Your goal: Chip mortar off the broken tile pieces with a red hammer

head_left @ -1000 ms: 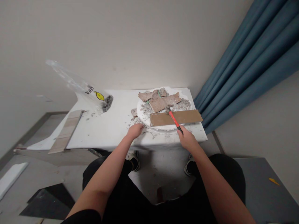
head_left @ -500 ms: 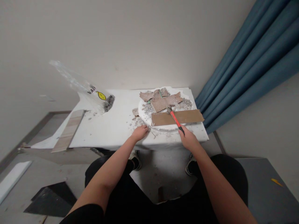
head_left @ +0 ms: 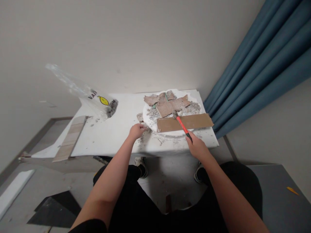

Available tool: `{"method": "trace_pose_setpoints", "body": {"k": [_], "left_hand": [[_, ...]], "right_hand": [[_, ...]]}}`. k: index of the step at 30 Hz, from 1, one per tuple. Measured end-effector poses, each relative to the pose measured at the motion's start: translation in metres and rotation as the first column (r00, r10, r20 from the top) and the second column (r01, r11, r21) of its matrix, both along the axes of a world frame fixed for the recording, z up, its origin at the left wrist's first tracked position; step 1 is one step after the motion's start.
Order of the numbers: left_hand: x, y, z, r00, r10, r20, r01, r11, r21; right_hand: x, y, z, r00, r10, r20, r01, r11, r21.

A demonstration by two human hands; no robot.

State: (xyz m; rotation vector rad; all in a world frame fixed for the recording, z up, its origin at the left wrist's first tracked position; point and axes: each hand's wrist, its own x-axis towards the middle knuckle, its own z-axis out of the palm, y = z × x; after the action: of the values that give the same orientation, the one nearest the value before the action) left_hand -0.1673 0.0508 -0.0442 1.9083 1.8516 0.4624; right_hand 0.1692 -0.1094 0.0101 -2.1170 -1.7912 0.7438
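Right hand (head_left: 198,148), fingers clenched round the red handle of a hammer (head_left: 182,124), whose head lies at the far edge of a long brown tile strip (head_left: 196,120) set across a white round slab (head_left: 170,133) on the bench (head_left: 114,134). Broken tile pieces (head_left: 167,105) lie behind the strip. Left hand (head_left: 136,131) rests on grey rubble (head_left: 147,135) just left of the slab; whether its bent fingers grip anything cannot be told.

The left hand (head_left: 136,131) now lies farther left and deeper on the white surface (head_left: 114,132), among grey crumbled rubble (head_left: 147,135).
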Motion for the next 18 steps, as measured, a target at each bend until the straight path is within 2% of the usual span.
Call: {"method": "trace_pose_setpoints", "body": {"k": [2, 3, 5, 6, 9, 12, 18], "left_hand": [[0.010, 0.004, 0.006, 0.977, 0.057, 0.206, -0.082, 0.990, 0.113], [0.018, 0.005, 0.009, 0.940, 0.046, 0.339, -0.108, 0.980, 0.167], [0.039, 0.007, 0.016, 0.839, -0.052, 0.541, -0.078, 0.974, 0.215], [0.051, 0.007, 0.018, 0.806, -0.105, 0.582, -0.026, 0.977, 0.212], [0.089, 0.008, 0.023, 0.808, -0.205, 0.552, 0.103, 0.972, 0.211], [0.117, 0.013, 0.022, 0.852, -0.241, 0.465, 0.143, 0.961, 0.235], [0.135, 0.024, 0.013, 0.914, -0.245, 0.323, 0.168, 0.954, 0.247]], "right_hand": [[0.000, 0.000, 0.001, 1.000, 0.005, 0.006, -0.005, 1.000, -0.004], [0.000, 0.000, 0.001, 1.000, 0.007, 0.008, -0.007, 1.000, -0.007], [0.000, 0.000, 0.002, 1.000, 0.011, 0.014, -0.011, 1.000, -0.014], [0.000, 0.000, 0.002, 1.000, 0.012, 0.018, -0.011, 1.000, -0.018], [-0.001, -0.001, 0.003, 1.000, 0.004, 0.028, -0.004, 1.000, -0.029], [0.000, -0.001, 0.002, 1.000, 0.003, 0.019, -0.002, 1.000, -0.028], [0.003, 0.000, -0.001, 1.000, 0.021, 0.004, -0.020, 1.000, -0.019]]}}
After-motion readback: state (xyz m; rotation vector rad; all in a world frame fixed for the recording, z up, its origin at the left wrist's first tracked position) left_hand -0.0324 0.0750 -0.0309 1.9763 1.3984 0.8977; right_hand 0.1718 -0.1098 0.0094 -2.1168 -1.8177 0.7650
